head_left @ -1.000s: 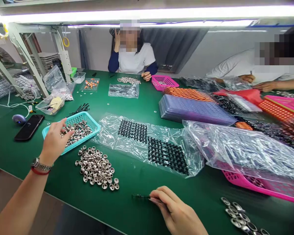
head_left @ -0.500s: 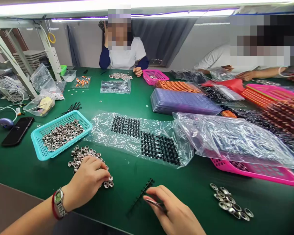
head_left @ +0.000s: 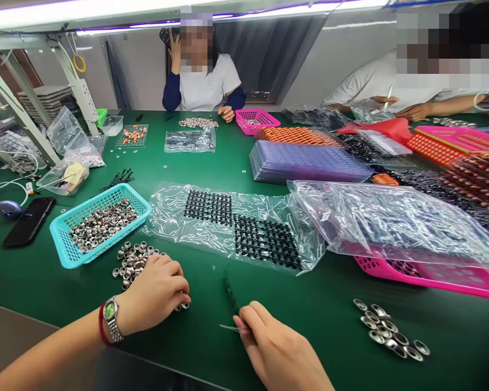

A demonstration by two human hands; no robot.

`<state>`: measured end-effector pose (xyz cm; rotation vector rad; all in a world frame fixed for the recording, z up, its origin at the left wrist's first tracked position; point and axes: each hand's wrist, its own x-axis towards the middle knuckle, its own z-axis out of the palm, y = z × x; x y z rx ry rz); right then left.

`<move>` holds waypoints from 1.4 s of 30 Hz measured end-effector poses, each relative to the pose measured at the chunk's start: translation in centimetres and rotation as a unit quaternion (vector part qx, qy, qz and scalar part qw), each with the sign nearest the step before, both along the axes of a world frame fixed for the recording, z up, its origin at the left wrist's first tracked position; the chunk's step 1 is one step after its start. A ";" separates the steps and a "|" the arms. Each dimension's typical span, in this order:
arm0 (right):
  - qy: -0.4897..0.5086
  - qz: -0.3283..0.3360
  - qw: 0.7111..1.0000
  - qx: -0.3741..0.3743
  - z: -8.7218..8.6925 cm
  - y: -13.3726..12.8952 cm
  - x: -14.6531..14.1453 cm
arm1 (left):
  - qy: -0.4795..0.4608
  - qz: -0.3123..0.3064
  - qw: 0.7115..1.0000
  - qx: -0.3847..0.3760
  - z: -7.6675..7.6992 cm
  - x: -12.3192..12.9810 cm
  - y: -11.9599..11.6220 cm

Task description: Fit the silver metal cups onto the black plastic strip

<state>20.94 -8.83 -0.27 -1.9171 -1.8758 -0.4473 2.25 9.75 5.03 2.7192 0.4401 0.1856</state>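
My left hand (head_left: 155, 293) lies on the near right end of a loose pile of small silver metal rings (head_left: 132, 259), fingers curled down onto them; whether it holds one is hidden. A watch and a red band sit on that wrist. My right hand (head_left: 279, 350) pinches thin metal tweezers (head_left: 227, 327), whose tip points left. A black comb-like plastic strip (head_left: 230, 293) lies on the green table (head_left: 212, 336), running away from my right fingertips. It sits between my two hands.
A teal basket (head_left: 71, 258) of rings stands behind the pile, with a black phone (head_left: 28, 220) to its left. Plastic bags with black parts (head_left: 248, 239), a pink basket (head_left: 432, 277), purple trays (head_left: 305, 163) and another ring cluster (head_left: 391, 328) lie around. Two people sit across.
My left hand left the teal basket and came down onto the loose ring pile. The black strip turned from lying sideways to pointing away from me. My right hand stayed close to it.
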 end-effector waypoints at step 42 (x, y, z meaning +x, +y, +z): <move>0.617 -0.262 0.736 0.095 -2.4 -1.3 1.2 | -0.038 -0.232 0.956 0.173 -1.5 4.1 -6.7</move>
